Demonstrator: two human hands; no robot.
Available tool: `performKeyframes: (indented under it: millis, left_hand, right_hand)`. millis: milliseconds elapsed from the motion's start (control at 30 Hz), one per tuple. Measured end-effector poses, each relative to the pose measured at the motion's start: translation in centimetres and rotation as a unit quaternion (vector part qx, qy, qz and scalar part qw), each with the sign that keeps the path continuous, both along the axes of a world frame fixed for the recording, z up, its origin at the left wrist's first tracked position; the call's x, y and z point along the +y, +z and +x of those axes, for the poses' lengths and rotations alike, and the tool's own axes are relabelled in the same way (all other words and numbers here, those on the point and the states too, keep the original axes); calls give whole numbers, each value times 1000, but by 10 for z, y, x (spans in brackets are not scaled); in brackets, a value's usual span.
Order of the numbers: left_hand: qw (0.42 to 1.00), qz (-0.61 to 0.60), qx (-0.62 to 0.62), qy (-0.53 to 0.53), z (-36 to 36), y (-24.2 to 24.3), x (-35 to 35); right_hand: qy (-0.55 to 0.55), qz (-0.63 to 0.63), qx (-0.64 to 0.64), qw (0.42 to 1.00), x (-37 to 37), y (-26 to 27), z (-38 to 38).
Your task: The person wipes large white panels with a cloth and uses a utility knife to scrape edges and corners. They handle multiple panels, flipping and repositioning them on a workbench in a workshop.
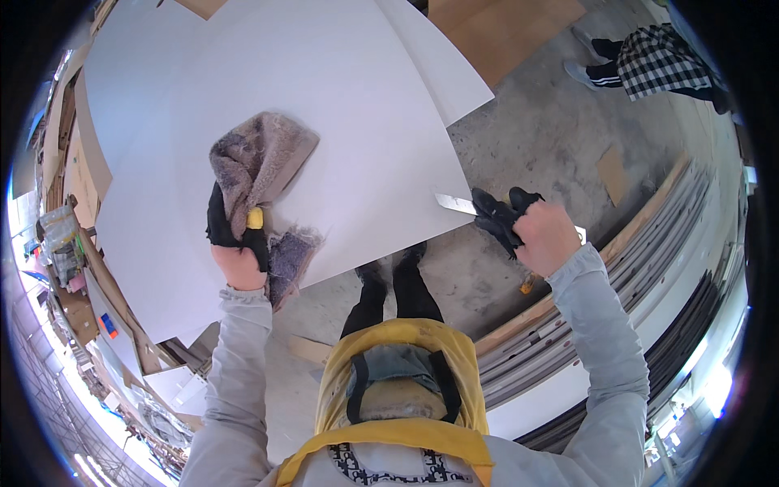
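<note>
A large white panel spreads out before me. Over its left part, my left hand, in a black fingertip glove, grips a crumpled brown-grey cloth, whose frayed lower end hangs by the wrist. A small yellow object shows at that thumb; whether it is a cap or a covered fingertip, I cannot tell. Beyond the panel's right edge, my right hand, also partly gloved in black, holds a flat metal blade. The blade's tip reaches over the panel's near right corner. Its handle is hidden in the fingers.
At right, long grey boards lie stacked on the concrete floor. Another person is at the upper right. A brown sheet lies beyond the panel, and a cardboard scrap on the floor. Clutter lines the left side.
</note>
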State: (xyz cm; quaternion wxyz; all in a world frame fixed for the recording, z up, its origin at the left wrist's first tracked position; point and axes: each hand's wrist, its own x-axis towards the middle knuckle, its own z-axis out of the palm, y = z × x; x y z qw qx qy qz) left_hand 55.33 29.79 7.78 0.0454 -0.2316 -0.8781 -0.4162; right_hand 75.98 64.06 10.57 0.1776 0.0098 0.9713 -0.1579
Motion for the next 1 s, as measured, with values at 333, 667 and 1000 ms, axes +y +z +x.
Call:
performKeyframes:
  millis: [333,667,1000]
  left_hand:
    - [1000,-6,1,-5,-3,5,3]
    - [997,50,-57,9,-2,6,7]
    - [999,-35,2,11,-5,10,4]
  right_hand:
    - [-12,8,-27,1000,-4,8,-6]
    - [-2,-10,-47,999,-8,8,14]
    - [35,-30,9,999,14,0,-10]
